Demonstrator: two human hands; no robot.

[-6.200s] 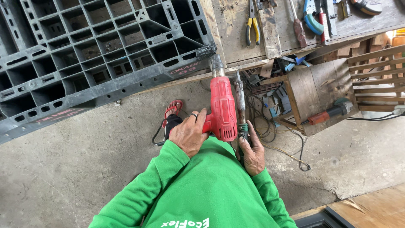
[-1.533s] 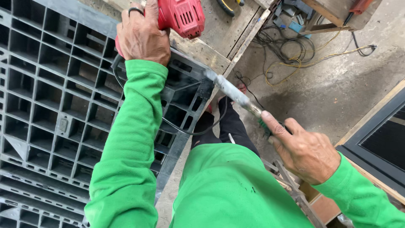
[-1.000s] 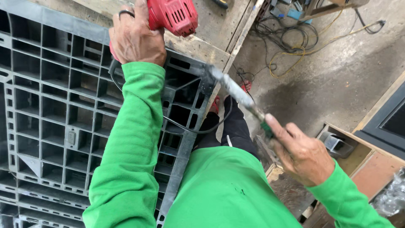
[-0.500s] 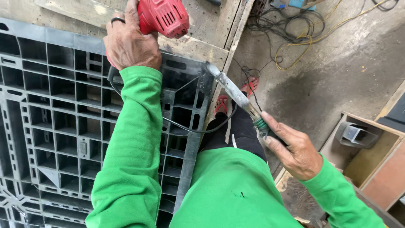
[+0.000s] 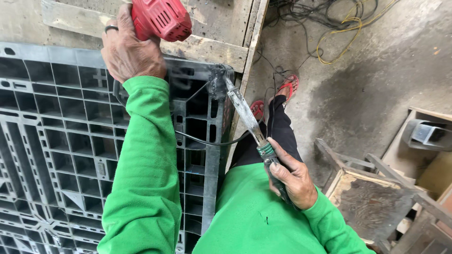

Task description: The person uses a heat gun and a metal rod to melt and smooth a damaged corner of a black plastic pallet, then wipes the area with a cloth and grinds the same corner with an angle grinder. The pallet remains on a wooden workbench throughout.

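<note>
My left hand (image 5: 128, 49) grips a red power tool (image 5: 161, 19) held over the wooden workbench (image 5: 212, 44) at the top of the view. My right hand (image 5: 292, 176) is closed around the green-banded handle of a long flat metal blade (image 5: 242, 108). The blade's tip rests on the scorched top right corner of a grey plastic pallet (image 5: 56, 141) lying on the bench. A black cord (image 5: 207, 141) hangs across the pallet's open cells. Both arms wear bright green sleeves.
Red sandals (image 5: 287, 89) stand on the concrete floor beside the bench edge. Tangled yellow and black cables (image 5: 339, 28) lie at the top right. A wooden crate frame (image 5: 372, 193) and a box holding a metal part (image 5: 426, 134) sit at the right.
The view has tilted and moved closer. My right hand has carried the blade's tip onto the pallet's corner; my left hand still holds the red tool at the top.
</note>
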